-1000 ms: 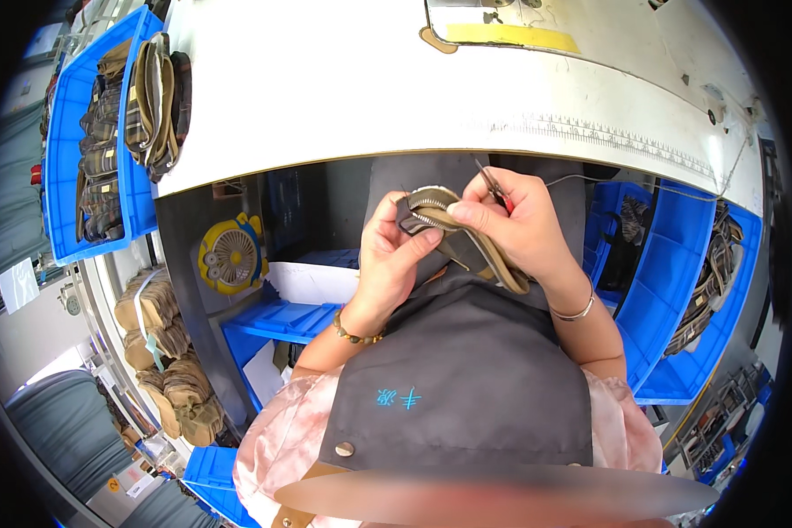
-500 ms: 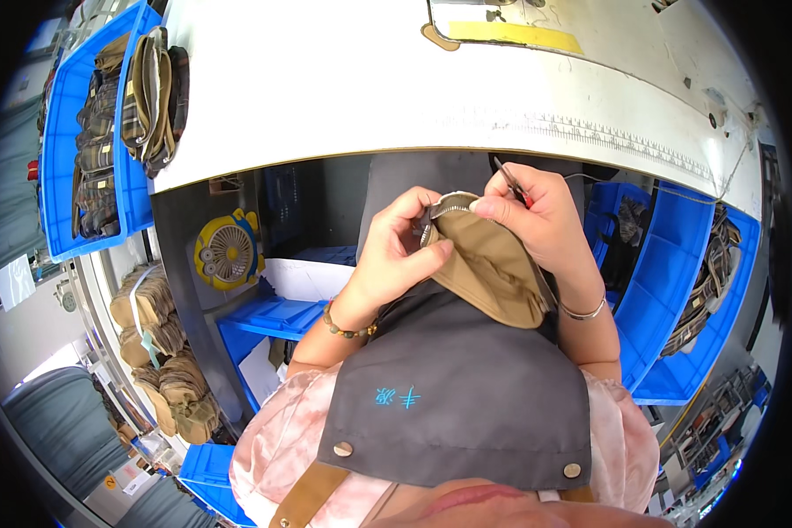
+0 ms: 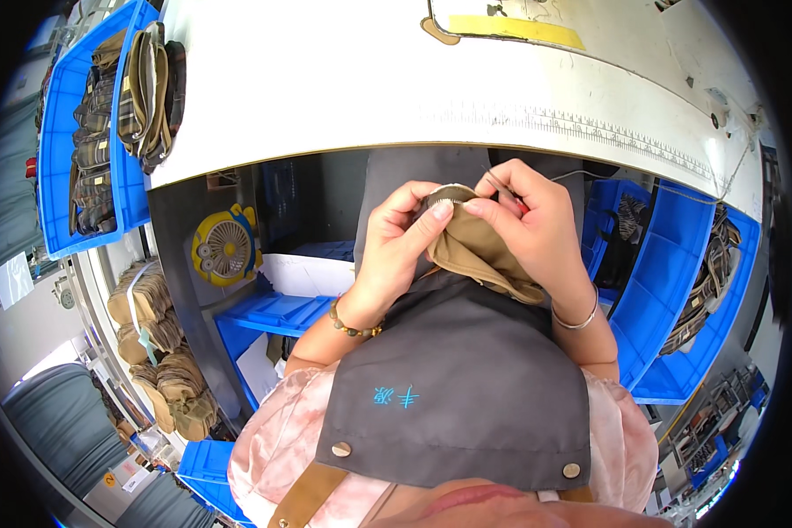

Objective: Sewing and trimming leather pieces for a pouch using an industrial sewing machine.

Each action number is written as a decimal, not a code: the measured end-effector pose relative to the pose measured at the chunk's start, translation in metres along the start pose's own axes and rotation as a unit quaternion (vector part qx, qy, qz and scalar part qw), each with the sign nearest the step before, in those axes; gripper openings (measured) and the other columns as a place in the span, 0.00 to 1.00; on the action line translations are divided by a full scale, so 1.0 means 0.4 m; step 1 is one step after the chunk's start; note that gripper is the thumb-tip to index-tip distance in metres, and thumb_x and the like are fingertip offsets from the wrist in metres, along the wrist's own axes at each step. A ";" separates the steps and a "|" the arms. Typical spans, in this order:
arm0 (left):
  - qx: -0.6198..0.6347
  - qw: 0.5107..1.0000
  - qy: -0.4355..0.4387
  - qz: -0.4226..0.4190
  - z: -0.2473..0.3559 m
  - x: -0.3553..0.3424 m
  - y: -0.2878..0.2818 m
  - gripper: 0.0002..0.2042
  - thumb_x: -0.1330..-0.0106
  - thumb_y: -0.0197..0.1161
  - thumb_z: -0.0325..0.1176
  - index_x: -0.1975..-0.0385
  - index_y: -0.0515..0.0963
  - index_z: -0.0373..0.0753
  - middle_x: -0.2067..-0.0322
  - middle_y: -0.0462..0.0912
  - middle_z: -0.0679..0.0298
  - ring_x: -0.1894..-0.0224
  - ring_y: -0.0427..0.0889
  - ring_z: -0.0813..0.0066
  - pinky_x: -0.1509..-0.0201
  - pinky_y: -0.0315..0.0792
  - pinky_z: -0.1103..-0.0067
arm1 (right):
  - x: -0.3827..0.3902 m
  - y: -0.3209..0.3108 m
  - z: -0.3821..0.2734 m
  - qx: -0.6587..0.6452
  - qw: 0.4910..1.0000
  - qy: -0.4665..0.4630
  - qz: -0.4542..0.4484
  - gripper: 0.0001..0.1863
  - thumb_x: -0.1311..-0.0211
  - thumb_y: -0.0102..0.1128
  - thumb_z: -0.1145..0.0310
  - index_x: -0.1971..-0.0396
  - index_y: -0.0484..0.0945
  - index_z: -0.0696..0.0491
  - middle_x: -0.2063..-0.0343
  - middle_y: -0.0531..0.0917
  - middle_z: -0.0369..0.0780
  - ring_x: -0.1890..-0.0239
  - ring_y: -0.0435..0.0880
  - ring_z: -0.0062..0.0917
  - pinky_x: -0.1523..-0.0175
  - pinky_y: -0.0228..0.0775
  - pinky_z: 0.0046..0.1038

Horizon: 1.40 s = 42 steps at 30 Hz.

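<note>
A khaki cloth pouch [image 3: 473, 253] with a zipper [image 3: 454, 195] along its curved upper edge hangs in front of my apron. My left hand [image 3: 394, 239] pinches the zipper edge on the left, its thumb pressed on the teeth. On the other side of that edge, my right hand [image 3: 537, 220] grips the cloth between thumb and fingers. Small scissors or thread snips [image 3: 502, 187], dark-bladed with a bit of red, are tucked in the same right hand. The pouch's lower part folds toward my right wrist.
The white worktable [image 3: 308, 106] with a printed ruler lies just beyond my hands. Plaid pouches [image 3: 150, 97] stand on its left end beside a blue crate [image 3: 55, 167]. A yellow fan [image 3: 224, 246] sits below. Blue bins [image 3: 656, 282] stand at right, khaki bundles [image 3: 145, 299] at left.
My hands have drawn closer together along the zipper edge. My left thumb has shifted up onto the teeth, and the pouch's lower part has risen and bunched.
</note>
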<state>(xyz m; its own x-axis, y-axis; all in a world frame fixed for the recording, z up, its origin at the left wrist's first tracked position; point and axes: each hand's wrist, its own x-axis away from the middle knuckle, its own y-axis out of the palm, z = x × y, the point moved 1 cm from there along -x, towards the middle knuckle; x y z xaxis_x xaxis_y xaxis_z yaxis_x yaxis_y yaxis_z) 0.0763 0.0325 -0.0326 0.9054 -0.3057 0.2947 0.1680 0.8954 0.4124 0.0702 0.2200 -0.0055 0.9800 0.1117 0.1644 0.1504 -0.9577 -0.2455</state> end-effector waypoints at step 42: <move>-0.115 0.989 0.084 0.037 0.009 0.001 0.016 0.05 0.31 0.62 0.22 0.58 0.81 0.31 0.63 0.82 0.68 0.61 0.77 0.86 0.56 0.72 0.86 | 0.058 0.021 -0.035 0.292 0.926 -0.188 0.150 0.15 0.44 0.68 0.69 0.55 0.84 0.51 0.73 0.77 0.33 0.76 0.79 0.24 0.73 0.68 0.25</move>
<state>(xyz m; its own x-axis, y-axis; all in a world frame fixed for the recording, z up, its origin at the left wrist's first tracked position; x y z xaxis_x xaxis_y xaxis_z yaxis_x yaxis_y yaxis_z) 0.0762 0.0371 -0.0268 0.9675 -0.1957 0.1604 0.1658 0.9692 0.1822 0.0925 0.2107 0.0098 0.9483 0.0535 -0.3129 -0.1996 -0.6660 -0.7187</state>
